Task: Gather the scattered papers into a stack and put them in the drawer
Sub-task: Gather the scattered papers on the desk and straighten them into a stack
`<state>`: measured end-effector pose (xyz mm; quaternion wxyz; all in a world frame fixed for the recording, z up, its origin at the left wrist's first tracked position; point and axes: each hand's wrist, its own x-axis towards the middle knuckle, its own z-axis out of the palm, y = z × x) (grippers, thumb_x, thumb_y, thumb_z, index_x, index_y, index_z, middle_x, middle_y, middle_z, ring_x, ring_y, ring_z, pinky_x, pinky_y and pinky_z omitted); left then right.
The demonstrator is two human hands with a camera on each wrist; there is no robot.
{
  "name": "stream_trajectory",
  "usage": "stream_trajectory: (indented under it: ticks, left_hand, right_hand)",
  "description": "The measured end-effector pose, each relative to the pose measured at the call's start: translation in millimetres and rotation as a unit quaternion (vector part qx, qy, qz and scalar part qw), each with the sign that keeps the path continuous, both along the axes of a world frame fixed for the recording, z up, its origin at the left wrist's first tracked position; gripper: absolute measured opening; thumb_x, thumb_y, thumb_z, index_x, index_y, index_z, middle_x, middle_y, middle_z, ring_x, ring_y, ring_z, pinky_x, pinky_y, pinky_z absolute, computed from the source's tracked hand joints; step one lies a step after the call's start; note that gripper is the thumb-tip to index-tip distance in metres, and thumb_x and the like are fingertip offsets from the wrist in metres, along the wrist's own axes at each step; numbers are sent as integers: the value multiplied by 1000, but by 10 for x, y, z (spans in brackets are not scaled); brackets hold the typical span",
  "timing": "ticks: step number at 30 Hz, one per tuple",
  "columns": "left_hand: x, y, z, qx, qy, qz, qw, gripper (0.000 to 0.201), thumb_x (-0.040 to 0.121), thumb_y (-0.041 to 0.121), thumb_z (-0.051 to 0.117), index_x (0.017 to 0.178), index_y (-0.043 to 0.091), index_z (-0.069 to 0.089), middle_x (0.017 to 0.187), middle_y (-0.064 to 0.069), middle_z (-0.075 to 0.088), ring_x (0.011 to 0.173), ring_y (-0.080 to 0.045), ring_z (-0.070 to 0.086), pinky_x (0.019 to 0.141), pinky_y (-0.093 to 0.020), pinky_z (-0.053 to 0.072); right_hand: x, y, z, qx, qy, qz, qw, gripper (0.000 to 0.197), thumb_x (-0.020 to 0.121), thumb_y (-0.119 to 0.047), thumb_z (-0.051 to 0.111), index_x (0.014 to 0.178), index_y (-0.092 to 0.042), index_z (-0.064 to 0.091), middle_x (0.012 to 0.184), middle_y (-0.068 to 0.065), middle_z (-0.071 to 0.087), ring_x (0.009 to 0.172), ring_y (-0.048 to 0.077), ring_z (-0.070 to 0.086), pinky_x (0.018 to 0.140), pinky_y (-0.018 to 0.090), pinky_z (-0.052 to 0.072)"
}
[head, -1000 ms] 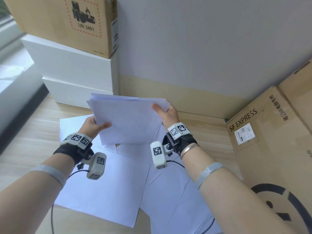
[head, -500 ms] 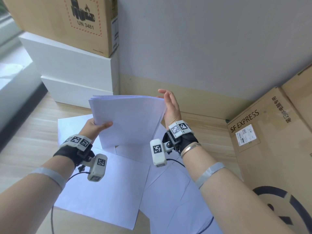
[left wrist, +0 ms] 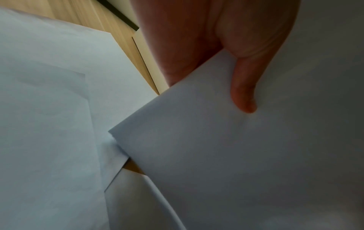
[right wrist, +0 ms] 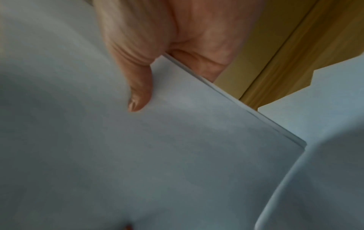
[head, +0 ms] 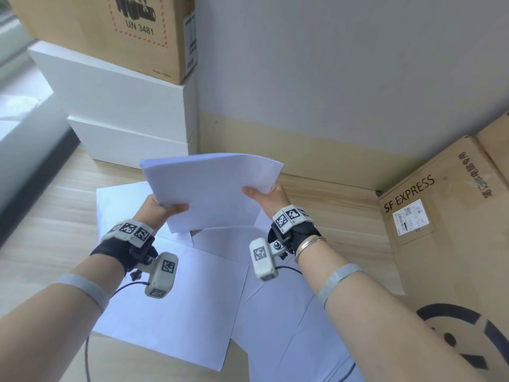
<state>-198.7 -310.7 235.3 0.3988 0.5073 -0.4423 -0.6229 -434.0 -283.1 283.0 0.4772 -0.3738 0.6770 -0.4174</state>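
Both the left hand (head: pixel 161 206) and the right hand (head: pixel 271 193) pinched a small stack (head: pixel 212 188) held up at twelve o'clock, but more loose papers (head: pixel 176 312) lay on the floor (head: pixel 55 216) at six o'clock, and I saw no drawer.

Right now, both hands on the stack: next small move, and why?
Probably lower the stack and free the right hand to pick up another loose sheet. Several sheets are not yet gathered on the floor, and the left hand pinches the stack's other edge.
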Motion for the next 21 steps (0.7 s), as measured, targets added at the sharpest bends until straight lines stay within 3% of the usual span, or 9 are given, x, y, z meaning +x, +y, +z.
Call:
stream_trajectory:
  ticks: [2, 5, 7, 10, 12, 14, 16, 18, 21]
  left_hand:
    - [15, 30, 36, 4, 11, -10, 1000, 39, 51, 1, 74, 82, 22, 64, 84, 0, 68, 87, -22, 58, 87, -42, 47]
    - [53, 63, -64, 39, -6, -40, 998, 52, 40, 13, 80, 89, 19, 62, 98, -8, 64, 101, -28, 56, 98, -46, 43]
    - [58, 58, -194, 51, -51, -43, 997, 43, 55, 8, 79, 94, 11, 61, 108, -17, 62, 108, -30, 55, 106, -51, 39]
    - [17, 42, -322, 22, -160, -32, 986, 39, 75, 10, 70, 111, 0, 59, 119, -25, 60, 110, -33, 56, 105, -55, 38]
    - [4, 26, -330, 19, -175, -16, 984, 45, 73, 16, 69, 112, -5, 59, 114, -23, 61, 103, -27, 54, 103, -56, 40]
    - [7, 40, -335, 19, -167, -8, 986, 37, 74, 13, 68, 107, 0, 60, 110, -19, 61, 103, -27, 54, 103, -58, 39]
    - [-2, 85, -362, 30, -157, -5, 987, 39, 69, 15, 69, 105, 5, 59, 112, -21, 61, 107, -33, 56, 104, -58, 39]
    - [-48, 140, -376, 42, -169, -3, 985, 54, 63, 23, 65, 112, 2, 58, 120, -27, 60, 115, -39, 56, 104, -56, 39]
    - [-146, 145, -325, 44, -216, 0, 975, 46, 79, 18, 67, 118, -5, 57, 123, -27, 59, 108, -33, 57, 98, -40, 43]
  right_hand:
    - [-22, 16, 9, 4, -16, 9, 1000, 23, 76, -1, 74, 68, -18, 62, 82, 2, 68, 76, 16, 60, 85, 33, 47]
    - [-34, 51, -51, 36, -14, 38, 999, 27, 71, 0, 78, 72, -22, 62, 90, 4, 67, 89, 19, 62, 95, 36, 49]
    - [19, 72, -166, 67, 8, 53, 996, 27, 68, -9, 82, 80, -22, 60, 97, 3, 66, 92, 18, 62, 98, 35, 48]
    - [80, 88, -305, 98, 39, 47, 993, 27, 73, -18, 78, 93, -16, 59, 105, 3, 67, 97, 23, 65, 97, 39, 49]
    - [79, 92, -290, 85, 38, 17, 996, 15, 80, -14, 72, 83, -18, 58, 108, 6, 66, 99, 23, 63, 94, 34, 48]
    - [57, 109, -265, 75, 31, 3, 997, 19, 82, -10, 70, 75, -19, 54, 99, 5, 62, 93, 18, 58, 85, 26, 43]
    - [35, 142, -282, 94, 29, 10, 995, 17, 80, -13, 72, 87, -15, 57, 103, 5, 62, 97, 18, 59, 85, 28, 44]
    - [49, 184, -358, 132, 60, 37, 989, 41, 80, -19, 72, 115, -8, 53, 113, 6, 61, 107, 22, 59, 89, 31, 46]
    - [58, 200, -461, 132, 82, 36, 987, 40, 86, -19, 66, 120, -1, 55, 117, 12, 63, 111, 26, 60, 83, 25, 42]
